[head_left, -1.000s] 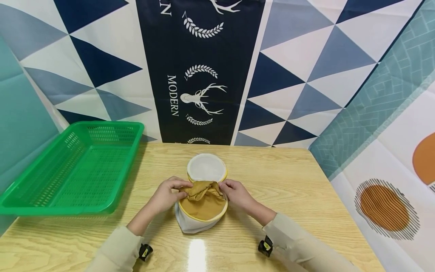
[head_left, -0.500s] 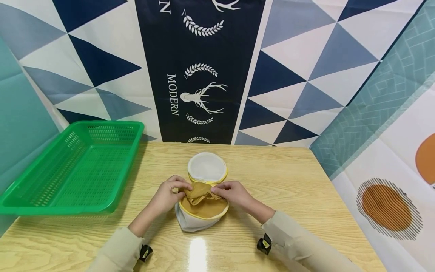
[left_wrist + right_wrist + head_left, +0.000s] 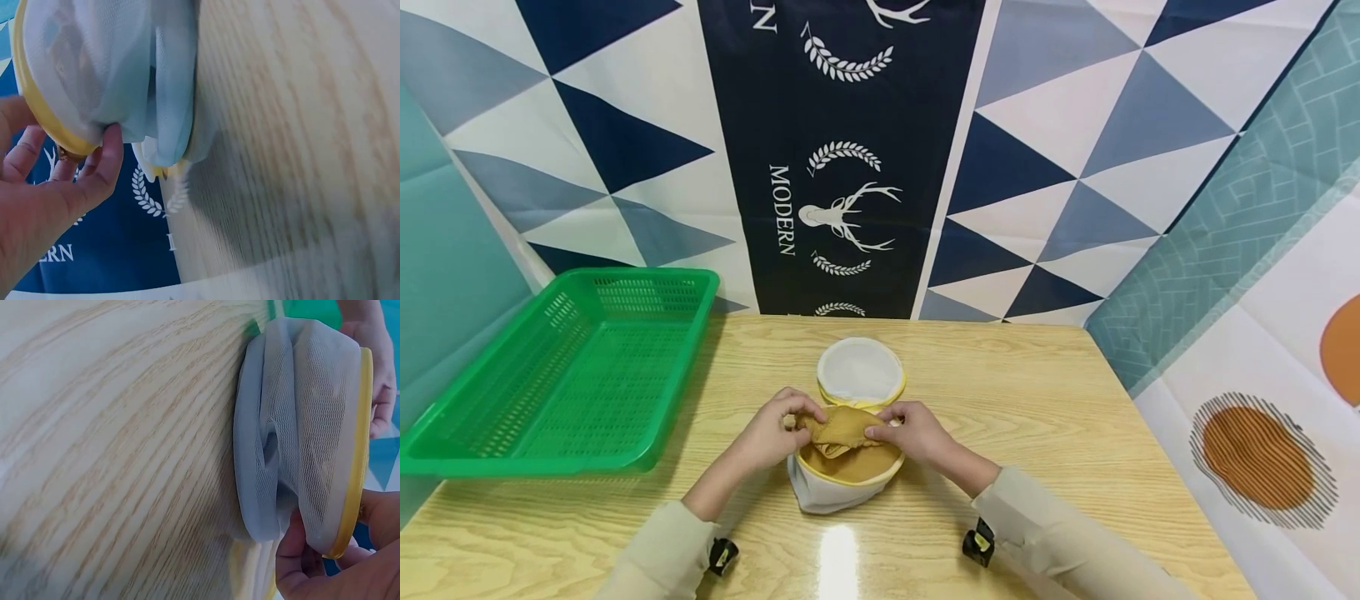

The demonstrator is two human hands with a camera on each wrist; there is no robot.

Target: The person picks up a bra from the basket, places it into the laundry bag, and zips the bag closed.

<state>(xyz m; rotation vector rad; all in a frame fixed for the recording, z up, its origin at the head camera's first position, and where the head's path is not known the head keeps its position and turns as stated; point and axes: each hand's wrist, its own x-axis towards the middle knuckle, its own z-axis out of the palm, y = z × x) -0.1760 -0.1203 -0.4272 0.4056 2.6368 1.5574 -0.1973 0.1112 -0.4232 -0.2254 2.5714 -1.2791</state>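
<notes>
A white mesh laundry bag with a yellow zip edge stands on the wooden table, its round lid folded back behind it. Mustard-coloured cloth fills its mouth, and a bunched, trimmed piece of this cloth lies uppermost. At the left of the rim my left hand pinches the cloth. My right hand holds the cloth's right end, thumb on top. Both wrist views show fingers around the yellow rim, touching the mesh wall from outside. The cloth's exact kind is unclear.
A green plastic basket with slotted walls stands at the left of the table. Patterned fabric hangs directly behind the table's far edge. Glare shows on the near tabletop.
The cloth's upper part has been folded down towards me over the bag's mouth. My right hand moved left from the rim onto the cloth; my left hand stayed nearly in place.
</notes>
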